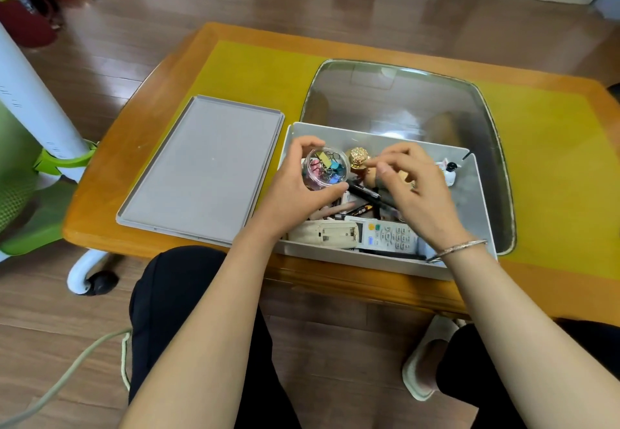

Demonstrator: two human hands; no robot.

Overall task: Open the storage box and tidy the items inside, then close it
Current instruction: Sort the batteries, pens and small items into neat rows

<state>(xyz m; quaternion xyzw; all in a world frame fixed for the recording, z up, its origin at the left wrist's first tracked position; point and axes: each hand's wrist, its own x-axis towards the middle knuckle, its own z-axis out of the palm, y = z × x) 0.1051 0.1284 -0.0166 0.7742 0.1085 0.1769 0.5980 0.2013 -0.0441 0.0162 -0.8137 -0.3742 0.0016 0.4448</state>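
The storage box, a grey open bin, is sitting at the near edge of the wooden counter, its front wall overhanging the edge slightly toward the person's lap. Its lid is lying flat just beside it on the left, apart from the box, near the counter's left edge. Behind the box, a large metal tray is resting on the yellow mat, the box's far end overlapping it. The left hand is gripping a clear round tub of coloured binder clips, fingers curled round its rim, holding it above the box's left side. The right hand is reaching over the middle of the box with fingers curled; thumb and forefinger are meeting as if pinching, though what they are holding, if anything, cannot be made out. A gold ornamental knob is standing between the two hands. Below them, black pens are lying across the clutter, and a white remote control and a beige one turned face-down are lying side by side along the box's near wall. A small white bottle with a black cap is sitting at the far right corner. Open mat is stretching to the right of the tray. Button markings on the remote are too small to read.
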